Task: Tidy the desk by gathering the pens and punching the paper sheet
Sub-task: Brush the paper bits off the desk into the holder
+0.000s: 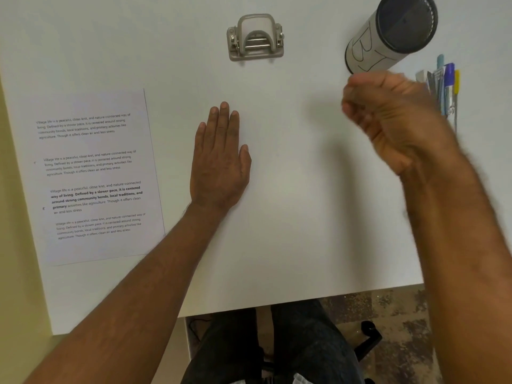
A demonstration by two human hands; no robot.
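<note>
A printed paper sheet (94, 176) lies flat at the left of the white desk (291, 217). A grey hole punch (255, 37) stands at the far middle. A cylindrical pen holder (388, 37) marked with letters stands at the far right. Several pens (446, 84) lie bunched to its right, partly hidden behind my right hand. My left hand (220, 159) rests flat on the desk, fingers straight, between the sheet and the middle. My right hand (388, 117) hovers blurred above the desk just in front of the holder, its fingers curled; whether it holds anything is unclear.
The desk's front edge runs across the lower part of the view, with my legs and a chair base (368, 336) below it. A yellowish surface (16, 245) borders the desk on the left.
</note>
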